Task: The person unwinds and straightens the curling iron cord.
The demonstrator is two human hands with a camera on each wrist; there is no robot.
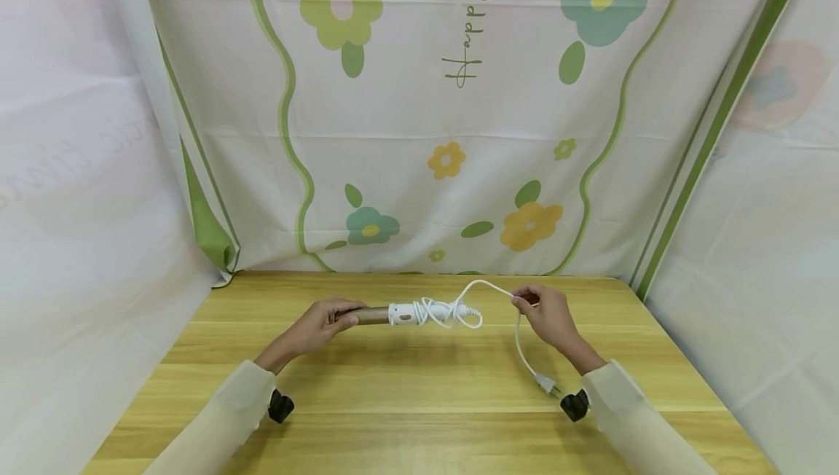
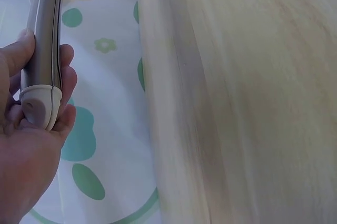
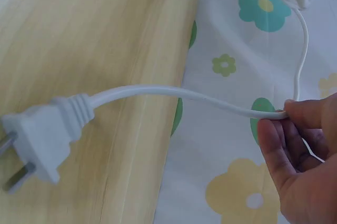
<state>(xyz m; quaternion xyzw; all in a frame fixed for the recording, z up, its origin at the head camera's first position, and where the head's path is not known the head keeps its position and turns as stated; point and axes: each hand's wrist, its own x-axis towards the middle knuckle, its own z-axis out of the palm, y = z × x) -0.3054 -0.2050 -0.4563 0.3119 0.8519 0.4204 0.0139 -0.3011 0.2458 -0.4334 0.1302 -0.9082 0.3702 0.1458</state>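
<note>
My left arm and right arm reach forward, hands apart, angled toward each other. Left hand: fingers curled in a grip, left thumb opposing. Right hand: I pinch between right thumb and fingertips, fingers bent.

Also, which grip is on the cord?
The right grip, pinching the white cord; the left grip instead holds the brown-and-white styling wand.
</note>
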